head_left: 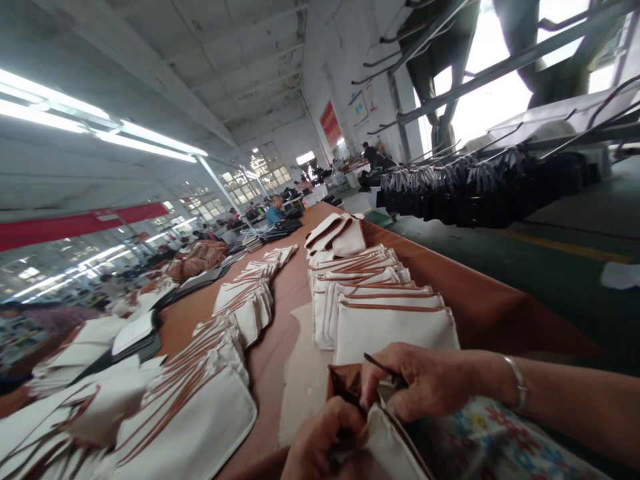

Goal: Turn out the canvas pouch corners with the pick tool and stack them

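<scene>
Near the bottom edge, my left hand is closed on the rim of a white fabric pouch with a brown lining. My right hand, with a bracelet on its wrist, is bent over the pouch's opening, its fingers closed round a thin dark tool. The tool's lower end is hidden by the fingers. Just beyond my hands stands a row of white pouches with brown trim. A second row of similar pouches leans along the left.
The pouches rest on a long brown-covered table. Dark items hang from a metal rack at the right. Farther back a person in blue sits at the left side. More white pieces lie at the left.
</scene>
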Demonstrator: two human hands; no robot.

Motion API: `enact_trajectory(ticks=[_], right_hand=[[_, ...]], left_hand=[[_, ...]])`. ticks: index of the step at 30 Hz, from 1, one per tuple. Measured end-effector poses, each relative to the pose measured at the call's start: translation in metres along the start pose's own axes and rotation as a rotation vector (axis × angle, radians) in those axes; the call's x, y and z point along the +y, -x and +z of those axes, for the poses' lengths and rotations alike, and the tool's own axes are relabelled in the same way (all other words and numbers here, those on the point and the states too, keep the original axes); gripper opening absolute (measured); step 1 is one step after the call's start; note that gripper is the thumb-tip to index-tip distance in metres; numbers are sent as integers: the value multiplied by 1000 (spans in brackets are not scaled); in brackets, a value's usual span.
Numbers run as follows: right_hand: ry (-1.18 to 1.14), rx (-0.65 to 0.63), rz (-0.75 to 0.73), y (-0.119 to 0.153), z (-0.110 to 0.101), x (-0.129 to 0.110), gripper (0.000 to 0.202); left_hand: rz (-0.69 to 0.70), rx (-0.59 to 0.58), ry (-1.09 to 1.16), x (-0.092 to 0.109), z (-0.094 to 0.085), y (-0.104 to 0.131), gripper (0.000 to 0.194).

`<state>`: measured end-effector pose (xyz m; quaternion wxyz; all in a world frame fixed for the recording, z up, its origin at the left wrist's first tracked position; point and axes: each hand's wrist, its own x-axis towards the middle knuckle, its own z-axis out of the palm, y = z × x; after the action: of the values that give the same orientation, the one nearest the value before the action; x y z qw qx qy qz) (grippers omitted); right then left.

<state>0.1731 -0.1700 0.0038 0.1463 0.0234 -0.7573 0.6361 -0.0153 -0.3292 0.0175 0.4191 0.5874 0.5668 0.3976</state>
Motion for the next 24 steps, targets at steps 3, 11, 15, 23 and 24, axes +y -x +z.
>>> enact_trajectory(ticks=[3,11,15,23,24], right_hand=[[-28,-7,-30,0,20,5,16],[463,62,-304,1,53,-16,8],[544,48,-306,2,56,-26,13],[65,17,209,-5,51,-25,14],[-99,-3,357,-7,50,-20,15]], left_hand=[[-84,9,-43,8,1,16,17],[-233,105,199,9,18,43,44],[-214,150,224,1,22,42,47],[-266,112,329,3,27,42,44],[-279,111,351,6,28,42,44]])
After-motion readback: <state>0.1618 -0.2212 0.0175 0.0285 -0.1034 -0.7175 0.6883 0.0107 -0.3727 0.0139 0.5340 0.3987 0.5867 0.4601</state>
